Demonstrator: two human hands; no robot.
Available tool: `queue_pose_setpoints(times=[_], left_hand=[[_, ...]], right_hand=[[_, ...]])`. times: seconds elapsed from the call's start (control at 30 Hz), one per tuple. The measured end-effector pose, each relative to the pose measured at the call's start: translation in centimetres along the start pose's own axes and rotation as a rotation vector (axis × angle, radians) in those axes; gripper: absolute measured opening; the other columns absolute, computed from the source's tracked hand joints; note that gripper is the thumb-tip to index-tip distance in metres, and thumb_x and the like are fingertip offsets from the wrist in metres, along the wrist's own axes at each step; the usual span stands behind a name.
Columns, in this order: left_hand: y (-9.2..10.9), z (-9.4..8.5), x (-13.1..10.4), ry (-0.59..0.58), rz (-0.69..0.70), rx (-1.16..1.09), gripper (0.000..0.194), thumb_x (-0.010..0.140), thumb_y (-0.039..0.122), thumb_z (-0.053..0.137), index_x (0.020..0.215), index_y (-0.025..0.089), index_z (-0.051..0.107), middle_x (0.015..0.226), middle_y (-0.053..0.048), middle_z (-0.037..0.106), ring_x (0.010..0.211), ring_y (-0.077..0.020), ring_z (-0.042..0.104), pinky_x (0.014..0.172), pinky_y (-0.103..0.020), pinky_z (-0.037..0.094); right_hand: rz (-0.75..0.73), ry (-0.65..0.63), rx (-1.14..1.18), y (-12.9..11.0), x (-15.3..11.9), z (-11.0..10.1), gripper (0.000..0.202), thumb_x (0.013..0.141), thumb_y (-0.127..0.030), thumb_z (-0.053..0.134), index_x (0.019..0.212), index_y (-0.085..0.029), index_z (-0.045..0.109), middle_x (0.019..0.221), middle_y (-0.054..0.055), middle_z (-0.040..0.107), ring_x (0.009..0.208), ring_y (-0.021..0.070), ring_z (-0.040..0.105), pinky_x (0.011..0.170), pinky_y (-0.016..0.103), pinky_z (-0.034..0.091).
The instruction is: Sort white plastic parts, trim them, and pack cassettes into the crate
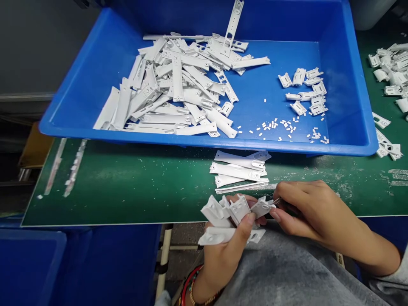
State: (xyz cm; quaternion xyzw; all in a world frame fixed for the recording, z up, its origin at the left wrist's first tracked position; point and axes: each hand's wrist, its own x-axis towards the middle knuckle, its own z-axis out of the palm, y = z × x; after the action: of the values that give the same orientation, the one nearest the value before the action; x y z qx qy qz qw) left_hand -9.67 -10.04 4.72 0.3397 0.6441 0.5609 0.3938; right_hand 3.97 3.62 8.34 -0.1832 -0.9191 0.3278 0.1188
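My left hand (228, 255) is closed around several white plastic parts (219, 212), which fan out from its fingers at the table's front edge. Close beside it on the right, my right hand (306, 208) pinches a thin metal tool (278, 200), mostly hidden by the fingers. The tool's tip meets the end of a small white piece (263, 206) held among the parts in my left hand. Just beyond both hands, a short stack of long white strips (237, 171) lies on the green table (127, 182).
A large blue bin (204, 142) holds a heap of long white parts (178, 85), small white brackets (310, 95) and tiny white chips (270, 124). More white parts (397, 63) lie at the right. Two speckled strips (75, 170) are at the left.
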Motion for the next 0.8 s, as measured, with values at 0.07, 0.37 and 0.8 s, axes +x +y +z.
queue_pose_setpoints(times=[0.07, 0.37, 0.8], left_hand=[[0.2, 0.0, 0.1, -0.008, -0.008, -0.001, 0.021, 0.093, 0.016, 0.057, 0.103, 0.031, 0.069, 0.092, 0.005, 0.073, 0.085, -0.015, 0.07, 0.081, -0.022, 0.057], [0.4, -0.7, 0.5, -0.029, 0.039, 0.117, 0.013, 0.093, 0.02, 0.057, 0.09, 0.024, 0.068, 0.076, 0.003, 0.071, 0.071, -0.015, 0.068, 0.068, -0.021, 0.055], [-0.7, -1.0, 0.0, -0.009, 0.038, 0.067, 0.009, 0.09, 0.026, 0.063, 0.093, 0.021, 0.071, 0.084, -0.005, 0.072, 0.077, -0.0206, 0.07, 0.075, -0.028, 0.06]], right_hand=[[-0.009, -0.018, -0.006, 0.1, 0.0, 0.0, 0.028, 0.101, -0.03, 0.04, 0.074, -0.021, 0.041, 0.059, -0.006, 0.046, 0.047, 0.0083, 0.04, 0.048, 0.022, 0.026], [-0.01, -0.097, 0.015, 0.5, 0.1, -0.5, 0.029, 0.103, -0.03, 0.038, 0.076, -0.021, 0.045, 0.06, -0.004, 0.049, 0.049, 0.0101, 0.045, 0.05, 0.023, 0.027], [0.068, -0.016, 0.204, 0.0, -1.4, 1.2, 0.021, 0.1, -0.033, 0.051, 0.116, -0.021, 0.056, 0.082, 0.0, 0.069, 0.066, 0.0127, 0.066, 0.059, 0.022, 0.048]])
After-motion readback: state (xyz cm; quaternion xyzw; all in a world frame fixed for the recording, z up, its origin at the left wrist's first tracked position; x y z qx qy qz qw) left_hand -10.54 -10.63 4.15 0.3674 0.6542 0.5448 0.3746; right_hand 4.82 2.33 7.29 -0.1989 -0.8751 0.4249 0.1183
